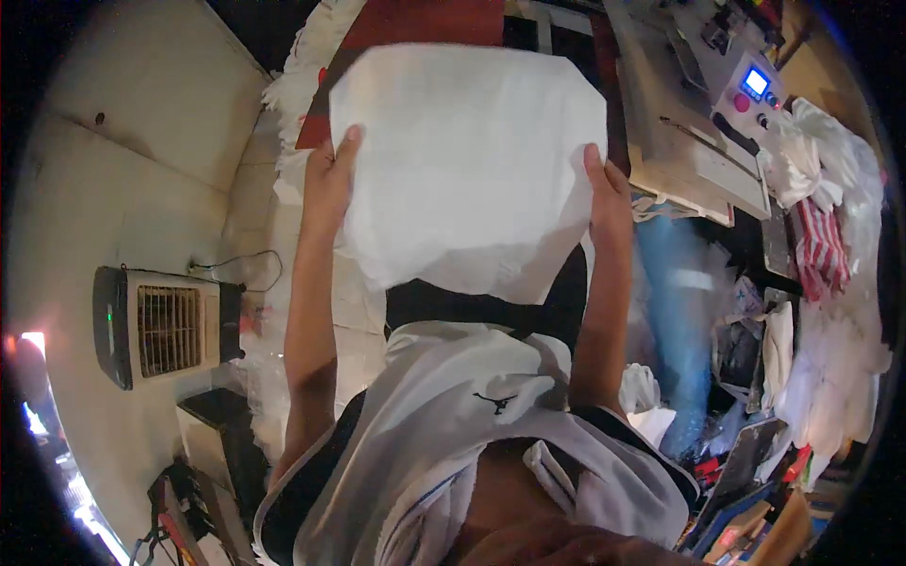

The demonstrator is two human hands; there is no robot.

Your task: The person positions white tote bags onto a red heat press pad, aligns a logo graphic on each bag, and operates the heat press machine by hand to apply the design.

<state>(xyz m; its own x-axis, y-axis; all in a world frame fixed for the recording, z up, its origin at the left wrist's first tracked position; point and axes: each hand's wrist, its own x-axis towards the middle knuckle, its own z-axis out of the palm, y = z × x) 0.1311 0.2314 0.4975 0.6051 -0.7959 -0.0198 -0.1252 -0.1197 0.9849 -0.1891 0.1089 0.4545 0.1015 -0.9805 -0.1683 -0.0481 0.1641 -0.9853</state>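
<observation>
A white, thin, flexible sheet, perhaps a stack of film or fabric [467, 170], is held up before me; its upper corners look cut off at a slant. At its left edge my left hand [336, 166] grips it, with the thumb on the near face and the fingers hidden behind. My right hand [605, 184] holds the right edge in the same way. The lower edge hangs in a loose curve over my dark clothing. Behind the sheet's top shows a red surface [425, 21].
On the right stands a metal machine table [679, 163] with a control box [750, 88] bearing a lit display. White plastic bags [807, 163] and a blue roll or bag [672, 318] lie near it. An air cooler [170, 329] is at the left, with white material [290, 120] piled at the upper left.
</observation>
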